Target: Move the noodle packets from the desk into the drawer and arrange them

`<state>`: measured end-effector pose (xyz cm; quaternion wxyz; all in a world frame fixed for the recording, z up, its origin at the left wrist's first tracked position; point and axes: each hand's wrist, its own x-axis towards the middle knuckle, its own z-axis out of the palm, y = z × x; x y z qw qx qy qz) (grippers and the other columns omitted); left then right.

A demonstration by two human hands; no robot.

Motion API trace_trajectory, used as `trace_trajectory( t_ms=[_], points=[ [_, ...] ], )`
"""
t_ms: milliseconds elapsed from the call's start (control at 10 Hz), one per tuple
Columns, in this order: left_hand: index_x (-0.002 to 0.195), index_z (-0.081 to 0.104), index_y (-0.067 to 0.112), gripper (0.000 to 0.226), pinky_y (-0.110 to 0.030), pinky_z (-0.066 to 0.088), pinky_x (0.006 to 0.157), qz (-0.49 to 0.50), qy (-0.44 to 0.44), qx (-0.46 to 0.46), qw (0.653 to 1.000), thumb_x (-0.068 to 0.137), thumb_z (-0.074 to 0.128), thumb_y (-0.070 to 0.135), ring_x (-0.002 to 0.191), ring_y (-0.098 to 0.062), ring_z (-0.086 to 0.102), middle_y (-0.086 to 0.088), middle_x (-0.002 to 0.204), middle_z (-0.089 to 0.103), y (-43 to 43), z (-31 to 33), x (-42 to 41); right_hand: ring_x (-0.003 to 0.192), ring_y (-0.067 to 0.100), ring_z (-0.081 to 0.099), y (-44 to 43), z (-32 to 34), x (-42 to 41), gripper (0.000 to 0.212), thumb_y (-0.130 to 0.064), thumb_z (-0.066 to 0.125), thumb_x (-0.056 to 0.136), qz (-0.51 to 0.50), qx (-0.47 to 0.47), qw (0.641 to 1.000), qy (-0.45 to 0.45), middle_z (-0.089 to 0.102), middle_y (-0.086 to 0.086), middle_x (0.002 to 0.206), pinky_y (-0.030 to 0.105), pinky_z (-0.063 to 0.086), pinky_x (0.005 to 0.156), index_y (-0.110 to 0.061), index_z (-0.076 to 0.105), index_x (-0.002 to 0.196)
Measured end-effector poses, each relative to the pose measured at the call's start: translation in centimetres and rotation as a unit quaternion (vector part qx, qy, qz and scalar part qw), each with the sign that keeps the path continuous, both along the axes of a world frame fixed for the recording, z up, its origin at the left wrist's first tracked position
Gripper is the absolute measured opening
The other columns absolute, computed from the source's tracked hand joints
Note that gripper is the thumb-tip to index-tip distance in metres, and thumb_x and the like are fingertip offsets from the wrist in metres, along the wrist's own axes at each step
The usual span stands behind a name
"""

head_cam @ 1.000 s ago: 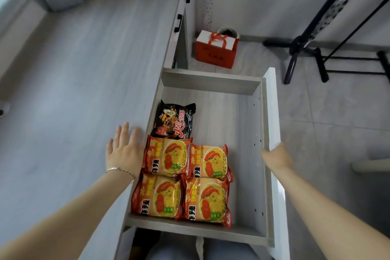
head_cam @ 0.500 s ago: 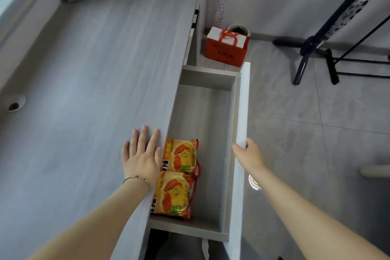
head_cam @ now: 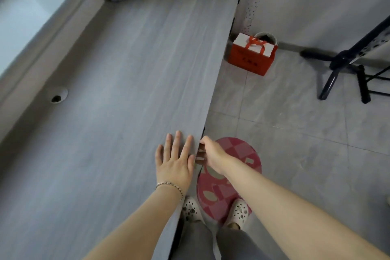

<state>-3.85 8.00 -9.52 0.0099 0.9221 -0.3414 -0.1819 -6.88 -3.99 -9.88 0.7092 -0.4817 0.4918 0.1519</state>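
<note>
Down nearest the person, two white perforated clogs stand on the grey tiled floor, with a round pink patterned stool between them and the long pale grey wood-grain desk. Just above that, the left hand lies flat on the desk top near its front edge, fingers spread wide and holding nothing, a thin chain bracelet at the wrist. Right beside it, the right hand is pressed against the desk's front face, its fingers curled in around what looks like a dark handle; how firmly it grips I cannot tell.

No drawer shows from here: the front of the desk reads as one flush line, so the drawer seems pushed home. No noodle packets are in sight either, not on the desk top nor anywhere on the floor, so I judge them to be shut away inside. That would make this the closing step, with the task nearly or fully done. The next move, if any, asks only that the right hand let go and both arms draw back.

Farther along, a round cable hole sits in the desk top. Beyond the desk's edge, a red gift bag with a white box rests on the floor by the wall, near a dark metal stand.
</note>
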Motion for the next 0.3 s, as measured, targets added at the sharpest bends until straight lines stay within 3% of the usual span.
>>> trace_trajectory(
  t_ms=[100, 200, 300],
  points=[
    [0.148, -0.004, 0.036, 0.063, -0.042, -0.004, 0.117, -0.009, 0.013, 0.034, 0.999, 0.087, -0.007, 0.048, 0.147, -0.023, -0.009, 0.002, 0.160, -0.007, -0.3, 0.9, 0.3, 0.107, 0.028, 0.055, -0.6, 1.1, -0.3, 0.027, -0.021, 0.034, 0.090, 0.075, -0.039, 0.996, 0.016, 0.061, 0.005, 0.094, 0.040, 0.042, 0.097, -0.020, 0.057, 0.077],
    [0.144, 0.024, 0.032, 0.046, -0.043, 0.014, 0.113, -0.021, 0.003, 0.047, 0.999, 0.098, 0.029, 0.038, 0.144, -0.028, 0.011, -0.004, 0.156, 0.015, -1.2, 2.3, 1.1, 0.116, 0.034, 0.057, -1.7, 3.0, -0.8, 0.029, -0.009, 0.034, 0.090, 0.220, -0.101, 0.970, 0.039, 0.063, 0.021, 0.120, 0.033, 0.043, 0.081, -0.002, 0.062, 0.092],
    [0.128, 0.044, 0.021, 0.034, -0.039, 0.029, 0.104, -0.043, 0.029, 0.090, 0.995, 0.095, 0.039, 0.028, 0.126, -0.031, 0.039, -0.008, 0.137, 0.040, -3.2, 4.6, 2.3, 0.118, 0.035, 0.055, -2.9, 5.5, -1.2, 0.038, -0.010, 0.037, 0.092, 0.298, -0.194, 0.933, 0.056, 0.059, 0.023, 0.128, 0.032, 0.046, 0.086, 0.006, 0.059, 0.118]
  ],
)
